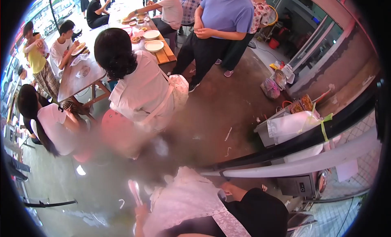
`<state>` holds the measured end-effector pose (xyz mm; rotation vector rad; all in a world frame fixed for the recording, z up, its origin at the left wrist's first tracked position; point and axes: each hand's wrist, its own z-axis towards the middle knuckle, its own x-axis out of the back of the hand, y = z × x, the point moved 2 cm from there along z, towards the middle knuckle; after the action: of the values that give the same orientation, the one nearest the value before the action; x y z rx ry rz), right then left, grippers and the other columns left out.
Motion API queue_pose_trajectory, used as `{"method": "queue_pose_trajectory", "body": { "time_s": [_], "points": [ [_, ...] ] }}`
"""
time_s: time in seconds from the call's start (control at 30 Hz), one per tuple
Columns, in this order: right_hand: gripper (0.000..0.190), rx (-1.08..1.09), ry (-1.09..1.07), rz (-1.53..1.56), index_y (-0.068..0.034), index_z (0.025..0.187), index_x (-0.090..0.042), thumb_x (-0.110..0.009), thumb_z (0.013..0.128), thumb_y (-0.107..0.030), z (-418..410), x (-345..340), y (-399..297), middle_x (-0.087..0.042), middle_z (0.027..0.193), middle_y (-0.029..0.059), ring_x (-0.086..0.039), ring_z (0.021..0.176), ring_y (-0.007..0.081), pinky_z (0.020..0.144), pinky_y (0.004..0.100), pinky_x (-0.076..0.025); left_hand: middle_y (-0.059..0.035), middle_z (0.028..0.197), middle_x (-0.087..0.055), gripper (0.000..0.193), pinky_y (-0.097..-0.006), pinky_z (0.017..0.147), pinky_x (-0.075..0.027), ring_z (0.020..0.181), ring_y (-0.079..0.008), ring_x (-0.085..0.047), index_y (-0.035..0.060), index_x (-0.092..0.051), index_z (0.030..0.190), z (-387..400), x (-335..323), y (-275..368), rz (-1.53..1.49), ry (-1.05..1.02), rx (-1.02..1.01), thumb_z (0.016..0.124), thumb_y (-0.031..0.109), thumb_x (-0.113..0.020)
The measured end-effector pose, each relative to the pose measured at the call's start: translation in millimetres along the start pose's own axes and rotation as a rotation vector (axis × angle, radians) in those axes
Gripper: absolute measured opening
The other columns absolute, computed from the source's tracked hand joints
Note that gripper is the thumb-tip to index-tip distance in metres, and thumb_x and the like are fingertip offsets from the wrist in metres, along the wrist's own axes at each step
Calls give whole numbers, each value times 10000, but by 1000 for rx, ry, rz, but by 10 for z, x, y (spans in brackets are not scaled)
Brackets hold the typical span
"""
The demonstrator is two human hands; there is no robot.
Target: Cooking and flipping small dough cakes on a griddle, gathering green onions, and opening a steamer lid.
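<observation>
At the bottom, my left hand (141,211) is closed round a long, shiny, pale object (135,191) that points up; it may be tongs, but blur leaves this unsure. My right hand (226,187) is at the other side of the pale lace-edged apron (186,200), partly behind its edge. Its fingers are mostly hidden, and whether it holds anything cannot be told. A black sleeve (259,206) covers the upper part of that arm. A white bar (275,169) and a black bar (275,151) slant up to the right, just past this hand.
Ahead, a person in a pale top (143,87) sits on a red stool (114,124) by a wooden table (82,75). Others sit around; two people stand beyond. Bowls (154,46) are on the far table. A cart with food trays (301,106) and plastic bags (270,88) are at right.
</observation>
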<state>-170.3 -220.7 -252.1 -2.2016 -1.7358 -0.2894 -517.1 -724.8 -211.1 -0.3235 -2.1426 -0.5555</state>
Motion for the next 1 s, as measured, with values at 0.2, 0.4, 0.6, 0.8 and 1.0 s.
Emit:
{"method": "queue_pose_trajectory", "body": {
  "time_s": [0.2,0.4,0.6,0.8,1.0],
  "points": [
    [135,817,258,-272,-63,943,-700,-596,880,-123,-82,-721,-579,-663,785,69,-606,636,170,502,338,-477,-194,739,-667,373,-458,597,-525,727,-384,-668,113,-693,883,679,580,-273,15,-84,-135,790,460,-590],
    [218,949,418,-192,-7,1053,-660,-609,849,-63,-204,-897,-813,-654,770,95,-599,617,154,477,265,-451,-272,782,-672,634,-441,658,-535,848,-350,-700,-118,-659,828,439,1482,-62,-503,-48,334,686,498,-701],
    [237,415,174,407,31,1046,-648,-622,821,-40,-749,-946,-1125,-649,765,99,-595,610,150,474,244,-448,-252,764,-674,541,-442,635,-526,822,-347,-701,-73,-681,838,708,860,-870,-226,-109,197,732,458,-698],
    [263,354,23,654,20,1055,-653,-642,800,-43,-1104,-987,-1453,-653,788,87,-590,629,138,488,262,-452,-164,678,-631,340,-393,523,-498,603,-280,-626,-20,-666,866,704,315,-1367,105,180,-204,852,302,-557],
    [294,344,66,508,-16,1091,-654,-657,800,-60,-1329,-986,-1764,-659,821,65,-585,647,128,514,275,-460,-190,808,-685,365,-460,712,-545,822,-366,-681,87,-712,920,701,468,-1155,172,-118,-37,856,429,-602]
  ]
}}
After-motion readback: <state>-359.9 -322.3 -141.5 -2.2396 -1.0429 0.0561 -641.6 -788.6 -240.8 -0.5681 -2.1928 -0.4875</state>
